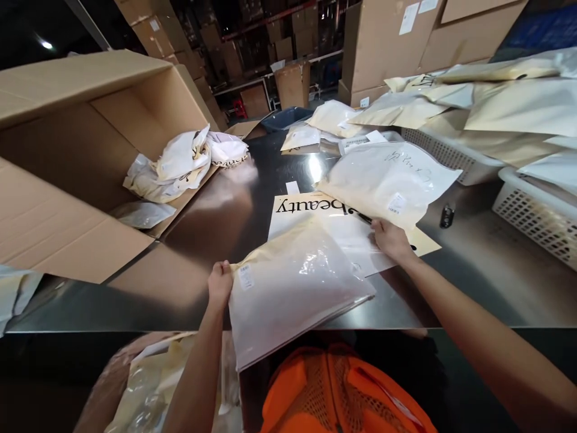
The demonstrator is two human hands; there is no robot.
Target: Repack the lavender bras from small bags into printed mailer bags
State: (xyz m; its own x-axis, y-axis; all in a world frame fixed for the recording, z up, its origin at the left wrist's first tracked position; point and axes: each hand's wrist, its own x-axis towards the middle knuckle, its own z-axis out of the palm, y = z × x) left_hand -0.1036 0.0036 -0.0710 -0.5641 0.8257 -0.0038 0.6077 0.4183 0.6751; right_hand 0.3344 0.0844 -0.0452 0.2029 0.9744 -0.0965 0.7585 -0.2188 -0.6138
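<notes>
At lower centre of frame, flat whitish plastic bag (293, 294), between brown rectangular cardboard box (63, 225), left, and white perforated plastic basket (525, 207), right.

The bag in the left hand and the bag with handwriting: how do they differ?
The bag in the left hand overhangs the edge of the table; the bag with handwriting lies farther back. The first shows no writing; the second does, in dark lines. Both are pale, with white labels.

head view: sole camera, worn on the head | faces forward and down across the table (157, 300) | near: wearer's vest (311, 397) at bottom edge, left hand (220, 282) and right hand (391, 239) mid-frame at close range | far: stacked boxes (155, 36) along top
</notes>
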